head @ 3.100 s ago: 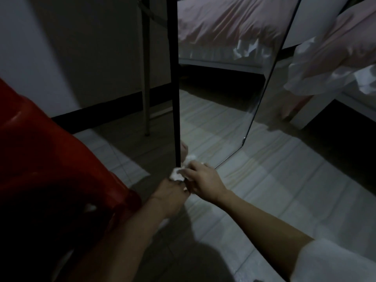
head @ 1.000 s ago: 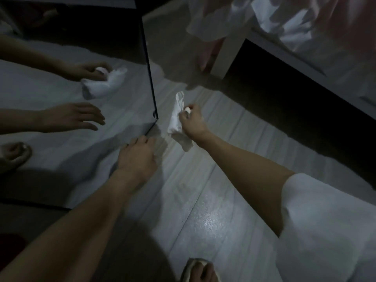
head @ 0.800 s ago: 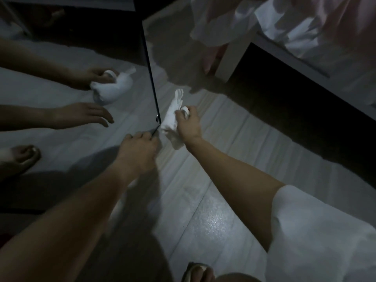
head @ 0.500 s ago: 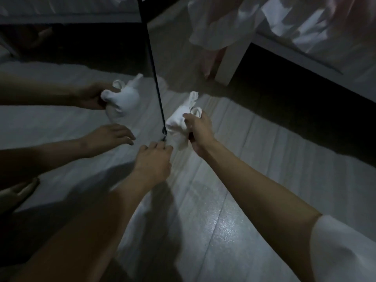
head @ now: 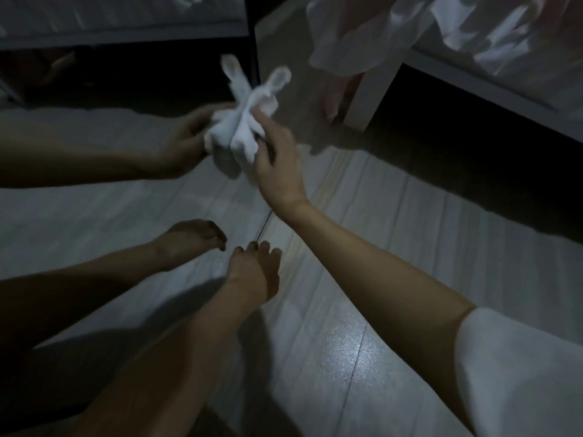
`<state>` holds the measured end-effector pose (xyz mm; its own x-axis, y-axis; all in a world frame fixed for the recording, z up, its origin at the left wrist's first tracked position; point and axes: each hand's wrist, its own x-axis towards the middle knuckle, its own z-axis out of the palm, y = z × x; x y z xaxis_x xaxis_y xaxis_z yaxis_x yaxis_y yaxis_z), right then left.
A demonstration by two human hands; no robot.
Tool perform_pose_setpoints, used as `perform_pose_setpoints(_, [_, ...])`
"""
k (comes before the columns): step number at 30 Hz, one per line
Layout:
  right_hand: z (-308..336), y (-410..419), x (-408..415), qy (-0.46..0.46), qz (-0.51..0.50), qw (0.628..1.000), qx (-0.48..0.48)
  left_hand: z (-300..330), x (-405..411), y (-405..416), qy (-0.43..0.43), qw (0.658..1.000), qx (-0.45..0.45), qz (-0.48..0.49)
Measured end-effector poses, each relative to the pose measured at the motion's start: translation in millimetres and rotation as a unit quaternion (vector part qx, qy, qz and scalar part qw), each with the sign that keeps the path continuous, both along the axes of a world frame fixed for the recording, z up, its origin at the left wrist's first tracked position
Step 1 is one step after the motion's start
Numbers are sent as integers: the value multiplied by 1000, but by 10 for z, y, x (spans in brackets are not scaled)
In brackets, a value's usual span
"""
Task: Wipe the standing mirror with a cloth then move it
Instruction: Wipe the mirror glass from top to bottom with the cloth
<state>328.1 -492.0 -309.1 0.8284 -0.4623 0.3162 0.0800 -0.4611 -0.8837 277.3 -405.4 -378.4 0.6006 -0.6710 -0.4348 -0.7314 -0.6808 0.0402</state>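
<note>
On your left, the mirror (head: 94, 200) fills that side of the view, its dark edge running up from the floor (head: 362, 310), and its glass shows the reflection of both your arms and the cloth. Your left hand (head: 254, 272) sits low beside the mirror's bottom corner, palm down, fingers (head: 252, 246) loosely curled and holding nothing; their tips are close to the mirror's edge, but you cannot tell from here whether they touch it. Further up, your right hand (head: 276, 162) has its fingers closed around a bunched white cloth (head: 249, 121), pressing it against the mirror's right edge, with two loose ends of cloth sticking up above your grip. A white sleeve (head: 520, 373) covers your right upper arm. To the right, a white bed frame (head: 372, 96) stands on the floor, with pale bedding (head: 362, 36) hanging over it, well apart from your hands.
</note>
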Motion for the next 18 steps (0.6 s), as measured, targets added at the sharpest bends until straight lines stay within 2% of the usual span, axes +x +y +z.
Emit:
perform_pose_setpoints(3, [-527,-171,-94,158,41,985,54,-54,-41,53,25,999,-27,27])
perform_pose_setpoints(6, [-889,-319,-264,279,20,955,99,-87,-74,44,61,995,-54,52])
perform_pose_setpoints(9, [-845,-398,-348,249,-16,960,125,-116,-80,62,55,995,-71,49])
perform_pose_setpoints(12, [-556,-366,-248,137,-54,978,146,-150,-91,92,48,992,-104,59])
perform_pose_setpoints(14, [-375,-256,-163,71,-39,984,160,-162,-87,99,53,988,-129,74])
perform_pose_setpoints(16, [-363,-145,-68,67,7,987,146,-165,-69,113,57,983,-148,92])
perform_pose_setpoints(18, [-507,-77,-13,113,32,987,108,-177,-52,134,65,979,-156,109])
